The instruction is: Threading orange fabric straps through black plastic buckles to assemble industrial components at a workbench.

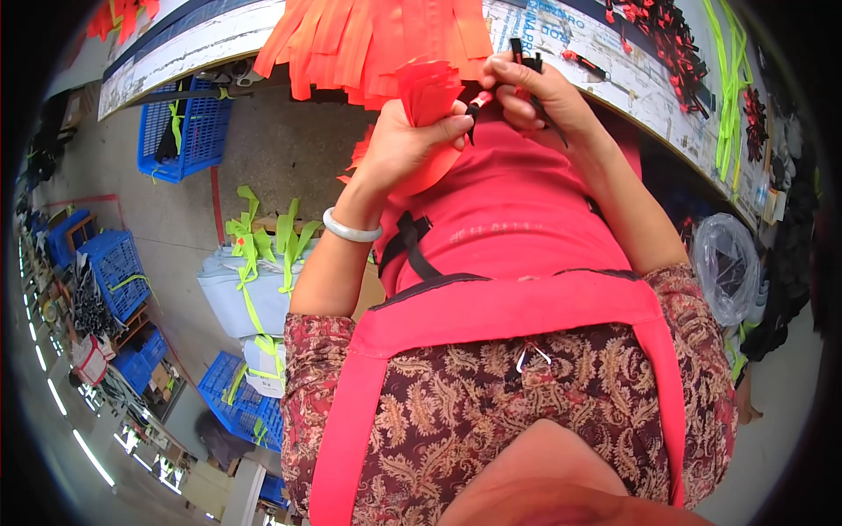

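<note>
My left hand (pixel 405 147) is closed around a folded bunch of orange-red fabric strips (pixel 430 95). At its thumb and fingertips is a small black-and-red tab (pixel 477 105), slim and partly covered by the fingers. Close to the tab on the right, my right hand (pixel 551 95) has its thumb and index finger pinched together. Short black strips (pixel 531 61) stick out from between its fingers, their lower parts hidden in the palm. Beyond both hands, a thick heap of orange-red strips (pixel 373 48) hangs over the near edge of the table.
The worktable (pixel 193 57) bears red-and-black tabs (pixel 658 39) and long yellow-green straps (pixel 730 96) on the right. Blue crates (pixel 184 131) stand on the floor at left, near a tied light-blue stack (pixel 224 289). A clear plastic bag (pixel 726 267) hangs at right.
</note>
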Demonstrator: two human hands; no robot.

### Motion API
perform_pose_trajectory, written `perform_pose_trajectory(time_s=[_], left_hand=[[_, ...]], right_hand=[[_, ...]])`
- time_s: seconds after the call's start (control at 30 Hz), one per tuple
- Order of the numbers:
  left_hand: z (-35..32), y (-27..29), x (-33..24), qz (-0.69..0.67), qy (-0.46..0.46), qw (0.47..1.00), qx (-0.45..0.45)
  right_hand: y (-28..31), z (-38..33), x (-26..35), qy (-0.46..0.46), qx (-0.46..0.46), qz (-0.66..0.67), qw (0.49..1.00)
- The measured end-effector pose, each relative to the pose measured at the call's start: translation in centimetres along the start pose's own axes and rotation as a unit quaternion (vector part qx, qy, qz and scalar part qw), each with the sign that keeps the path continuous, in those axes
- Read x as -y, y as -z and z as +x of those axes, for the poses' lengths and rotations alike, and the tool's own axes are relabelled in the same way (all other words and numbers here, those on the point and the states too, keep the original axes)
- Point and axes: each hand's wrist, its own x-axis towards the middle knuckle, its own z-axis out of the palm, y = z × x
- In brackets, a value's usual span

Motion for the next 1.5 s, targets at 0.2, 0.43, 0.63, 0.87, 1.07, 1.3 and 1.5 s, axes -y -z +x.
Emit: perform_pose_trajectory(time_s=[0.2,0.43,0.63,0.87,1.07,1.3,1.5], left_hand=[[-0.6,0.0,0.0,0.031,-0.045,0.998,-0.037],[-0.1,-0.2,1.4,0.111,-0.074,0.991,-0.017],[-0.1,-0.4,1.7,0.048,-0.059,0.996,-0.044],[-0.3,0.2,1.6,-0.009,-0.034,0.999,-0.018],[-0.8,-0.6,1.6,0.096,-0.068,0.991,-0.061],[-0.8,-0.4,1.4,0.112,-0.088,0.989,-0.03],[-0.8,-0.5,1.8,0.139,-0.081,0.986,-0.044]], right_hand=[[0.2,-1.0,-0.8,-0.066,-0.087,-0.086,0.99],[-1.9,-1.5,-0.3,-0.027,-0.076,-0.169,0.982],[-0.5,-1.5,-0.3,0.021,-0.009,-0.061,0.998],[-2.6,-2.2,-1.0,0.076,-0.029,-0.293,0.952],[-2.7,-2.3,-1.4,0.131,-0.044,-0.415,0.899],[-2.6,-2.5,-1.4,0.094,-0.051,-0.399,0.911],[-2.5,-2.3,-2.2,0.185,-0.048,-0.493,0.849]])
